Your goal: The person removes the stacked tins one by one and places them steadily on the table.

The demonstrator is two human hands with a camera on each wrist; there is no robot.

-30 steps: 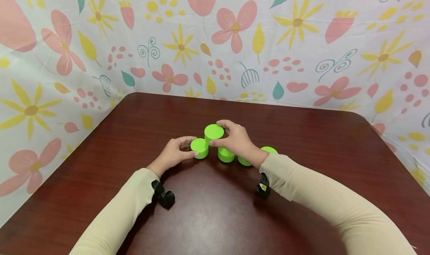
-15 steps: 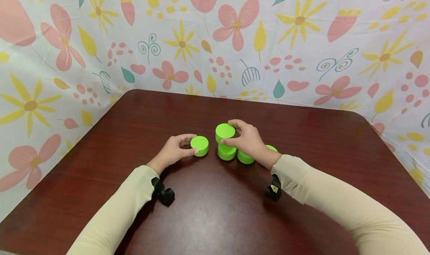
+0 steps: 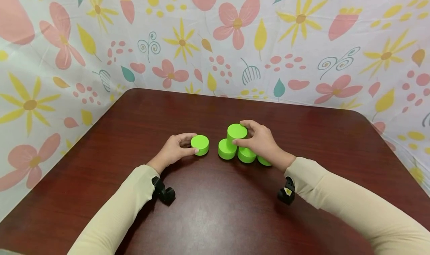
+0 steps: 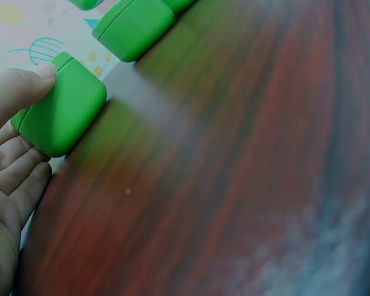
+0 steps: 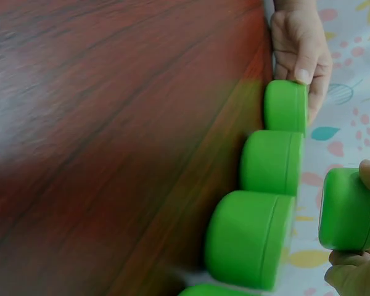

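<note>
My left hand [image 3: 172, 151] pinches a small round green lidded jar [image 3: 199, 145] between thumb and fingers, at the left end of a row on the table. The left wrist view shows the thumb on this jar's [image 4: 68, 108] lid edge and side. My right hand [image 3: 263, 140] holds another green jar [image 3: 237, 131] by its sides, raised above the row. In the right wrist view this raised jar [image 5: 347, 213] hangs apart from the standing ones. Below it stand a second jar [image 3: 227, 150], a third jar [image 3: 246, 156] and a last jar [image 3: 264, 161], partly hidden by my right hand.
The jars stand on a dark reddish-brown wooden table [image 3: 201, 217]. A white cloth [image 3: 208, 34] printed with flowers and leaves hangs behind and to the left. Black camera mounts sit on the left wrist [image 3: 163, 191] and the right wrist [image 3: 286, 192].
My right hand has carried its jar rightward over the row, from beside the left jar to above the second and third jars. My left hand stays on its jar.
</note>
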